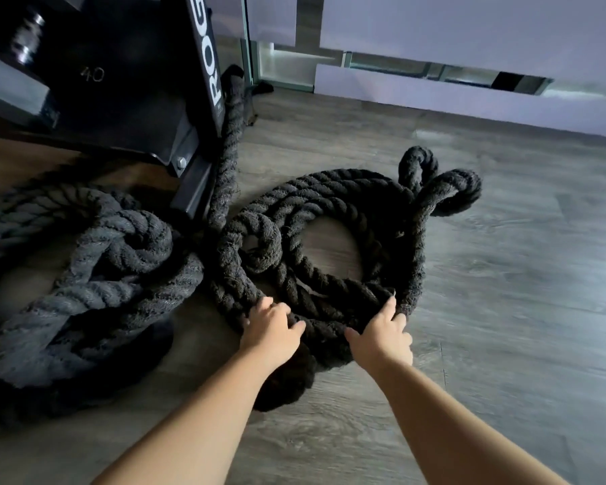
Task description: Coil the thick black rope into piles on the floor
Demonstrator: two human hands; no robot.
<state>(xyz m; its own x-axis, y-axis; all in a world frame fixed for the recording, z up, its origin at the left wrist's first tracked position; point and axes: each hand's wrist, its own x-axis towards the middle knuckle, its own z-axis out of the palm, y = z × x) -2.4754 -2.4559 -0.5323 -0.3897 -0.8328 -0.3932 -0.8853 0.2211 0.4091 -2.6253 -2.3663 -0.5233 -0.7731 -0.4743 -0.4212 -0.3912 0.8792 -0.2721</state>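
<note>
A thick black rope lies on the wood floor in two piles. The right pile (329, 211) is a round coil with a bare patch of floor in its middle and two loops sticking out at its far right. The left pile (95, 274) is a looser, greyer heap. A strand of rope (230, 141) runs from between the piles up behind the rack post. My left hand (272, 329) grips the near edge of the right coil. My right hand (382, 332) grips the same edge a little further right, fingers curled over the strands.
A black weight rack (189, 134) with white lettering stands at the back left, its foot between the two piles. Dumbbells (28, 40) rest on it. A pale wall (469, 106) with glass panels runs along the back. Grey floorboards (522, 309) stretch to the right.
</note>
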